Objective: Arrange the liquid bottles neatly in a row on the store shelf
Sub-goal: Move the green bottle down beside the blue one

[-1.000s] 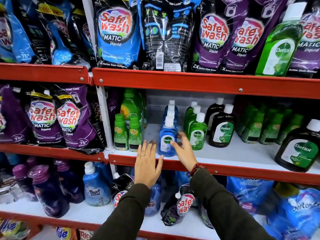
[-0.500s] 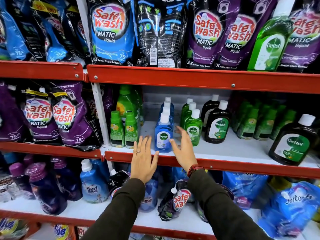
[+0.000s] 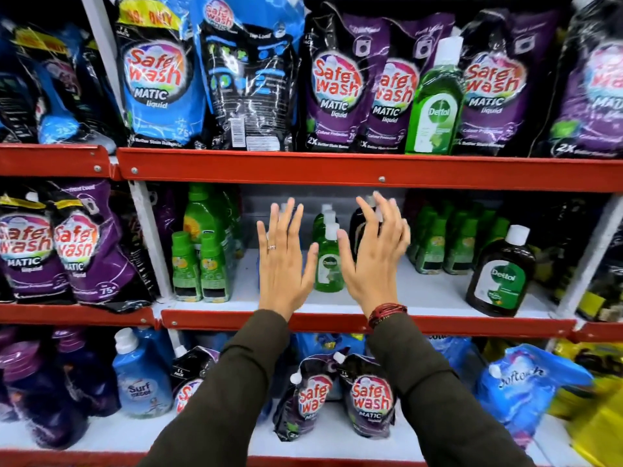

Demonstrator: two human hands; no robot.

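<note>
My left hand [image 3: 283, 261] is raised flat, fingers apart, in front of the middle shelf [image 3: 421, 291]; it hides the row of blue Dettol bottles behind it. My right hand [image 3: 374, 254] is also up and empty, fingers spread, covering part of the dark Dettol bottles [image 3: 358, 227]. Between the two hands stands a row of green Dettol bottles [image 3: 327, 264], untouched. A large dark Dettol bottle [image 3: 500, 274] stands alone at the shelf's right front. Another green Dettol bottle [image 3: 436, 102] stands on the top shelf among pouches.
Small green bottles [image 3: 199, 267] stand at the shelf's left, more green ones [image 3: 455, 244] at the back right. Safe Wash pouches [image 3: 337, 85] fill the top shelf and the left bay [image 3: 77, 244]. Pouches and a Surf Excel bottle [image 3: 140, 382] sit below. Red shelf edges [image 3: 337, 170] frame each level.
Both hands have lifted off the blue Dettol bottle and risen in front of the shelf, fingers spread. The camera has come closer and tilted up.
</note>
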